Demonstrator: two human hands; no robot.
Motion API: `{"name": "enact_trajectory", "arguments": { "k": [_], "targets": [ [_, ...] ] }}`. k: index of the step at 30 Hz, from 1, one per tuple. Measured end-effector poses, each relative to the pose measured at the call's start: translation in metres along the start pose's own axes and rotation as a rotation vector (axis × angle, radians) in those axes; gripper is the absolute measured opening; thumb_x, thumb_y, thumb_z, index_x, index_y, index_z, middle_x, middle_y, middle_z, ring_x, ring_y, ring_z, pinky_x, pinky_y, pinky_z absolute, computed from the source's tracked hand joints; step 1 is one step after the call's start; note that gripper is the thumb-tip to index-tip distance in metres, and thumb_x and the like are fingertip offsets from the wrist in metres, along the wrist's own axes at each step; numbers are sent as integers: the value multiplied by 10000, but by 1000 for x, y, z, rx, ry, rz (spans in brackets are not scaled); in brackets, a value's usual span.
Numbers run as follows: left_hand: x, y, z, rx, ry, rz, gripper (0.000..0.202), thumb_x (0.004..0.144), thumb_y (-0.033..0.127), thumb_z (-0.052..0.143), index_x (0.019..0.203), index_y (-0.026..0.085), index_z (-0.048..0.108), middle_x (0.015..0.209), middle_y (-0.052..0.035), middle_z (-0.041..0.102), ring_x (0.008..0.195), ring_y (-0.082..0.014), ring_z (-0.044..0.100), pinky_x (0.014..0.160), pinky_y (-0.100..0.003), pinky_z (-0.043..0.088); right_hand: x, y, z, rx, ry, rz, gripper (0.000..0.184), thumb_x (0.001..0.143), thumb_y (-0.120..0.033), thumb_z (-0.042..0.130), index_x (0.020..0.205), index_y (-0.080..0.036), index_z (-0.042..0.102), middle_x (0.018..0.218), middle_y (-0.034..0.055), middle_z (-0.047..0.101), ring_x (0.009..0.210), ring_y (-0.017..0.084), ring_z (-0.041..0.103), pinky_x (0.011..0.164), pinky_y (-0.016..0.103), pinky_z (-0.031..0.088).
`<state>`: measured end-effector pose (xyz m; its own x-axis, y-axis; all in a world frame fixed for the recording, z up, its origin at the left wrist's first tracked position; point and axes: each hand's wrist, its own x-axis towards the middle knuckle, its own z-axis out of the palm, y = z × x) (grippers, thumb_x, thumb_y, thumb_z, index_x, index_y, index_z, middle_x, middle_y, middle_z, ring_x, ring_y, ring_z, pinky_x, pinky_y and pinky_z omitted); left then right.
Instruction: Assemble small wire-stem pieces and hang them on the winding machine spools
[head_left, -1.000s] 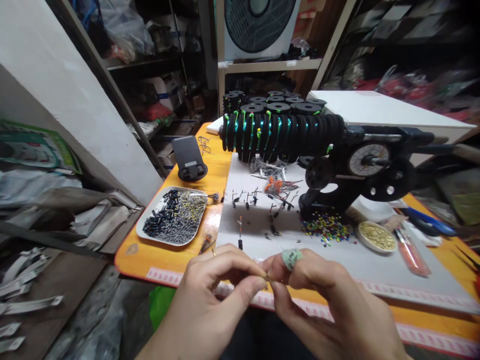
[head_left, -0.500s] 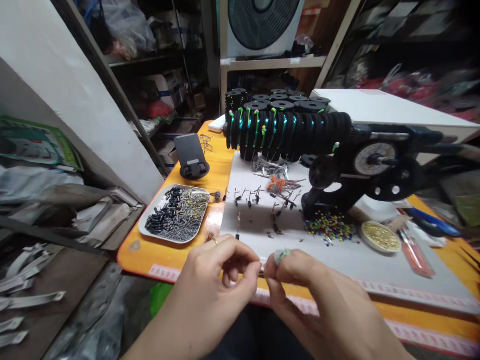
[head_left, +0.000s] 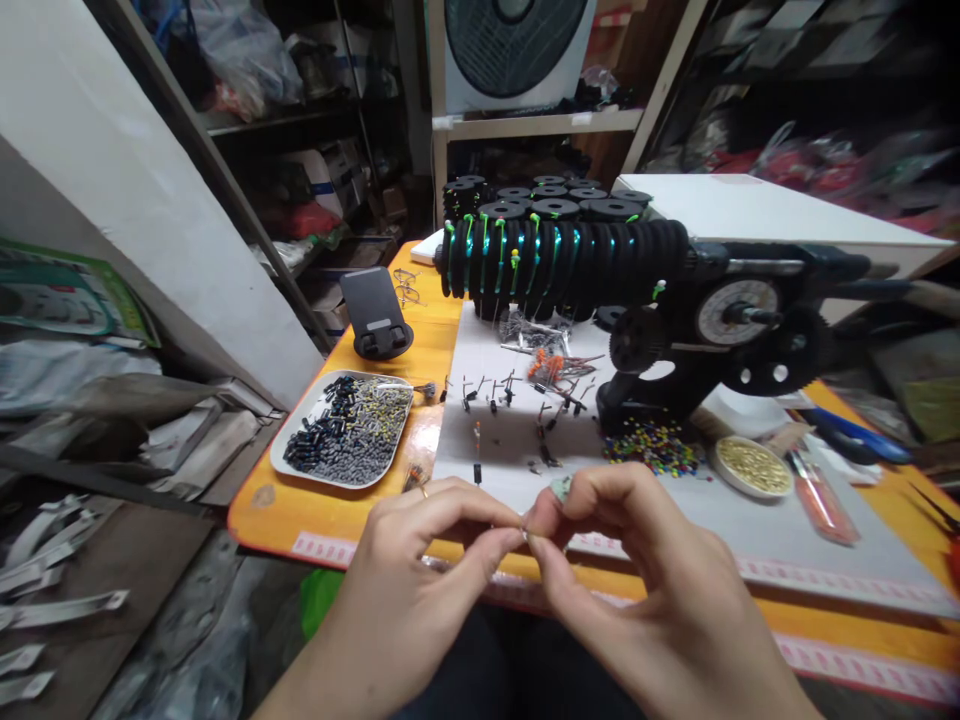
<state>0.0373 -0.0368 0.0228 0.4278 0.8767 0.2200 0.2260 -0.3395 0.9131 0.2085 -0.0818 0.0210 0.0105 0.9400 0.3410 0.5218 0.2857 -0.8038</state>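
Tiny part [head_left: 525, 535], too small to make out, sits pinched where the two hands meet, low in the view and just in front of the near edge of the orange table [head_left: 300, 510]. The left hand [head_left: 420, 590] closes thumb and forefinger narrowly on the tiny part from one side. The right hand [head_left: 645, 600] does the same from the other, its remaining fingers curled loosely, and a pale green wrap [head_left: 561, 487] covers one of its fingertips.

Beyond the hands a white mat [head_left: 750, 540] covers most of the table. To its left a pale tray [head_left: 289, 465] holds a heap of little cylinders [head_left: 352, 430], dark ones on the left and yellowish ones on the right. On the mat lie scattered black parts with wire legs [head_left: 510, 390] and a loose pile of coloured beads [head_left: 652, 445], in no container. Right of the beads a round dish [head_left: 716, 462] is filled with golden bits [head_left: 754, 465], and a red-handled tool [head_left: 821, 505] lies beside it.

Farther back stands a black geared winder [head_left: 720, 330], its shaft carrying a row of black spools [head_left: 555, 260] wound with green line. A black stand [head_left: 375, 315] rests at the left, more spools are stacked [head_left: 555, 195] behind, and a fan [head_left: 510, 40] sits on the shelf beyond.
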Motion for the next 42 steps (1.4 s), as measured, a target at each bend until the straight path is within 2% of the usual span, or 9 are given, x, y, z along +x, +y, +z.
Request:
{"name": "enact_trajectory", "arguments": {
  "k": [9,16,20,24,26,29,34,39,42],
  "targets": [
    [-1,2,2,-59,9,0,127,797,75,632,748,192,624,713,41,618,648,-75,566,610,-146,454,4,-4,-4,339,-21,40,195,874,-133,583,936,-295,494,861,-52,640,724,111,678,632,215,583],
    [-6,-4,8,-487,52,-218,75,869,210,639,796,203,622,767,42,597,730,-80,560,697,-149,457,6,-6,1,46,-116,-87,128,901,-136,541,922,-243,607,782,1,585,662,112,612,544,198,516],
    [-9,-6,5,-475,25,-254,101,880,263,640,808,197,612,789,29,588,750,-94,547,700,-168,454,4,0,7,-155,46,-330,175,840,-50,581,922,-194,639,817,28,560,676,108,596,566,196,519],
    [-9,-3,0,-453,-76,-307,141,892,311,617,830,187,591,808,9,581,772,-121,535,702,-209,466,5,7,7,-390,139,-793,133,848,-17,573,861,-127,646,959,106,653,1048,218,598,834,281,552],
    [-9,-2,-1,-428,-94,-306,146,899,312,601,829,184,591,798,2,585,754,-128,542,669,-218,481,7,8,5,-414,110,-877,137,873,-31,547,822,-125,634,912,111,685,1101,238,578,887,306,538],
    [-10,-4,2,-241,30,-120,80,894,199,599,817,186,616,786,-5,625,721,-122,590,645,-215,504,8,4,5,-307,69,-658,132,841,-24,578,859,-153,599,854,88,679,933,204,620,768,298,553],
    [-11,-11,3,210,235,455,276,794,-31,630,970,182,637,824,-38,690,762,-131,645,710,-221,537,6,1,4,-95,-24,-334,211,810,-27,591,905,-212,551,818,25,630,792,151,620,684,279,514],
    [-9,-14,-5,369,115,599,306,789,4,658,1034,174,590,820,-60,693,741,-160,624,721,-275,536,10,-4,-2,-93,-125,-357,189,824,-35,572,894,-209,549,793,15,621,752,142,601,661,263,496],
    [-9,-10,-2,349,151,514,244,767,0,643,886,198,565,709,-9,631,651,-136,588,651,-246,509,13,-6,-2,-121,-128,-399,195,834,-25,552,918,-201,542,809,26,610,771,143,594,675,255,502]
  ]
}}
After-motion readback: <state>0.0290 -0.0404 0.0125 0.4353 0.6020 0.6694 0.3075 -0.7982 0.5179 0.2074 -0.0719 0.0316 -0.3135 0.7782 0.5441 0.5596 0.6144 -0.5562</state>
